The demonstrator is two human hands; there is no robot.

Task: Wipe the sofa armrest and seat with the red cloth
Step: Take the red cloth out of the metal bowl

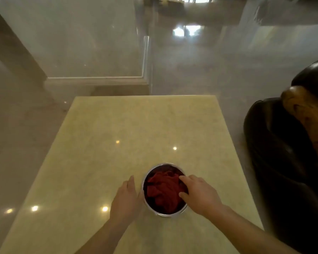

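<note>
Right now the red cloth (162, 189) sits bunched up inside a small round metal bowl (164, 214), which stands near the front edge of a pale yellow marble-look table (136, 129). That looks like where the cloth is kept or wetted, so fetching it out would be the opening step; no wiping has begun, by my reckoning.

The person's left hand (126, 197) lies flat beside the bowl, palm turned inward and fingers straight and together, pressed against or just next to the bowl's left wall. It grips nothing; I judge it is there to steady the bowl so it does not slide on the glossy top. The right hand (198, 194) reaches in from the right, forearm angled across the table's corner, wrist bent a little downward. Its forefinger and thumb are spread apart and rest on the cloth's right side, straddling a fold, about to pinch; they have not closed on it as far as I can see, and the remaining fingers are hidden behind the knuckles.

Off to the right, well apart from the bowl, stands the dark leather sofa (283, 153), its rounded armrest trimmed in carved brown wood (305, 114). The cloth must travel there next, likely by lifting it clear and turning right.
</note>
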